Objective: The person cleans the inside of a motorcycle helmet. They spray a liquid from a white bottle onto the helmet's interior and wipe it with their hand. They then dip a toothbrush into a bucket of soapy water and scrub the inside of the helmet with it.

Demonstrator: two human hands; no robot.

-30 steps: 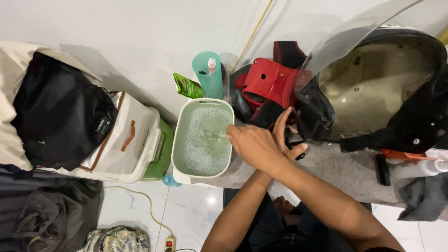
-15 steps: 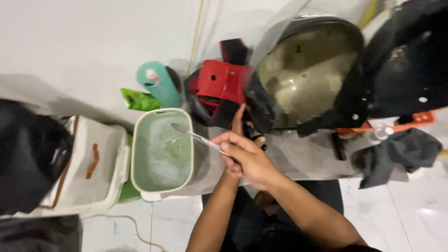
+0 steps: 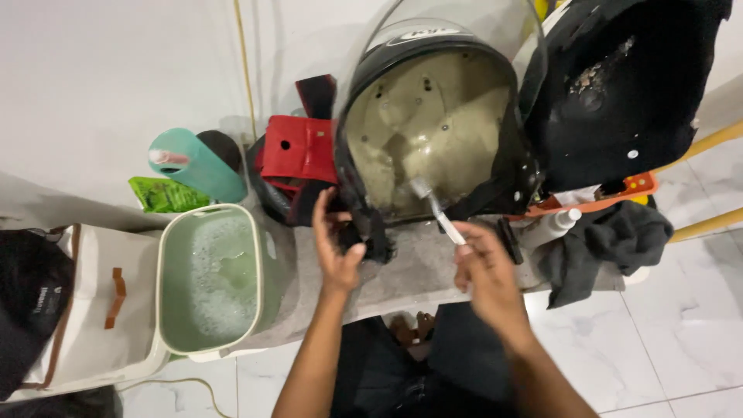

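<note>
home floor point(image 3: 665, 340), white tiles, soapy tub point(image 3: 213, 279)

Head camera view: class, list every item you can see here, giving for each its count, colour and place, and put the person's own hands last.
helmet shell: one, black with bare beige inside, top centre, open side up
visor: one, clear, raised over the helmet
toothbrush: one, white, head inside the helmet
tub: one, pale green, soapy water inside, lower left
red pad: one, left of the helmet
black liner: one, top right
bottle: one, teal, lying behind the tub
green packet: one, beside the bottle
dark cloth: one, right
white bag: one, far left
left hand: on the helmet's rim
right hand: holds the toothbrush
</note>
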